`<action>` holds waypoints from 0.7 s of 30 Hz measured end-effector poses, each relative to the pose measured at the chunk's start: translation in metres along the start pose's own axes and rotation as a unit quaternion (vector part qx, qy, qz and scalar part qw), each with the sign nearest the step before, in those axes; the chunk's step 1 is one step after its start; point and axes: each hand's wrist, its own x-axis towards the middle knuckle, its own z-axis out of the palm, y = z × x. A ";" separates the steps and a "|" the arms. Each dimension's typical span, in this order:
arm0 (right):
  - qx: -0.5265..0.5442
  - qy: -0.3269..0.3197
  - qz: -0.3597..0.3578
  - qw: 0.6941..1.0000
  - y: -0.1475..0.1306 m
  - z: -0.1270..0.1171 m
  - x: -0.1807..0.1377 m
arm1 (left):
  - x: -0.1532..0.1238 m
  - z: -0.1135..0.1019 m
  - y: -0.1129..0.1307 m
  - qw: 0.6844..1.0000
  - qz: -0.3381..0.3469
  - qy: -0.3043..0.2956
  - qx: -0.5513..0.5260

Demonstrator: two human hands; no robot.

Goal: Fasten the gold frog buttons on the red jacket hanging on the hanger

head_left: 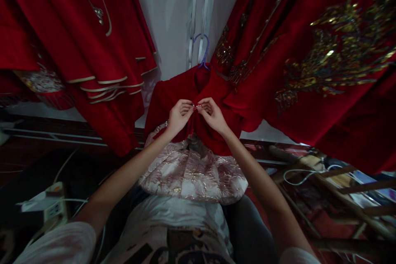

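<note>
A red jacket (163, 95) hangs in front of me on a purple hanger (204, 51). At the middle of its front opening, my left hand (180, 116) pinches the left edge of the cloth, its fingers closed. Opposite it, my right hand (213, 114) is closed in a pinch on the other edge, fingertips almost meeting the left ones. Something small and shiny shows between the fingertips, too small to make out. Below the hem, a pale pink and white brocade garment (192, 177) with metallic thread spreads over my lap.
Red garments with pale piping (102, 49) hang on the left. To the right hangs red cloth with gold sequin embroidery (328, 57). A power strip (55, 206) with cables lies low on the left. A wooden rack (343, 198) with a white cable stands low right.
</note>
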 end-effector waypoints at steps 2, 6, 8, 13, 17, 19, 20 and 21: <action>0.002 0.007 -0.003 1.000 -0.001 0.000 0.000 | 0.002 0.001 0.001 1.000 0.000 -0.004 0.014; 0.007 0.009 0.000 1.000 0.000 -0.001 -0.001 | 0.009 0.000 -0.004 0.999 0.016 -0.037 0.019; 0.011 0.006 0.003 1.000 0.001 -0.001 0.000 | 0.013 -0.001 -0.009 0.997 0.017 -0.066 0.021; 0.045 0.005 0.003 0.999 0.004 -0.002 0.001 | 0.015 0.000 -0.016 0.993 0.037 -0.107 0.043; 0.047 0.009 0.003 0.999 0.007 -0.001 0.002 | 0.015 0.004 -0.017 0.993 0.033 -0.098 0.060; 0.032 0.011 -0.002 0.999 0.009 -0.001 0.001 | 0.015 0.004 -0.019 0.995 0.018 -0.079 0.055; 0.018 0.013 -0.006 1.000 0.011 -0.001 0.001 | 0.014 0.003 -0.020 0.997 0.009 -0.067 0.045; 0.003 0.016 -0.011 1.000 0.013 -0.001 0.001 | 0.014 0.002 -0.021 0.998 0.001 -0.055 0.032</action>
